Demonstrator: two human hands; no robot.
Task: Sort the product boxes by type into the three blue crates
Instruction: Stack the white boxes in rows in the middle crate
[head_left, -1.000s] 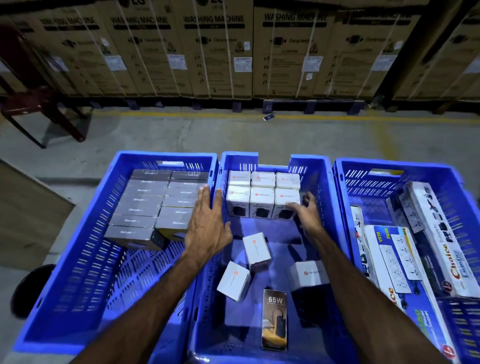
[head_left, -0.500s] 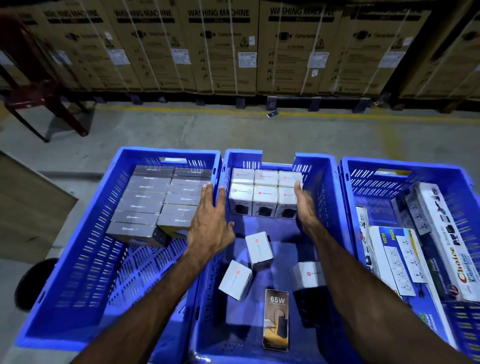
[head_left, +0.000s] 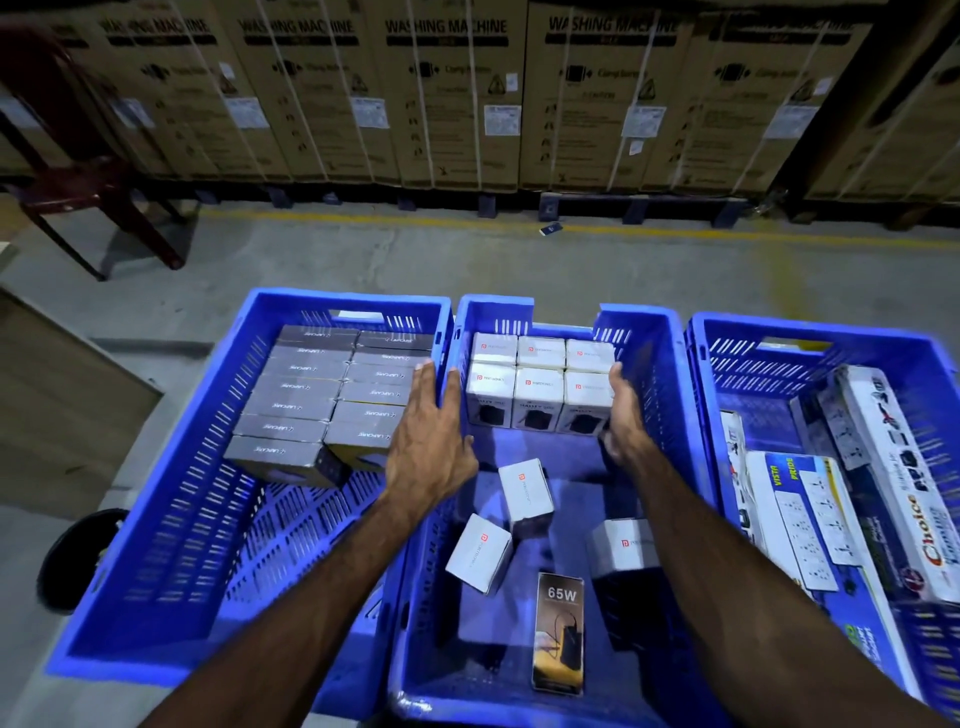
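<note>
Three blue crates side by side on the floor. Left crate: grey boxes in two rows at the far end. Middle crate: white boxes stacked in a block against the far wall; three loose white boxes and a 65W box lie nearer. Right crate: long power-strip boxes. Left hand flat, fingers straight and together, over the rim between left and middle crates. Right hand fingers extended, pressed against the right side of the white block.
</note>
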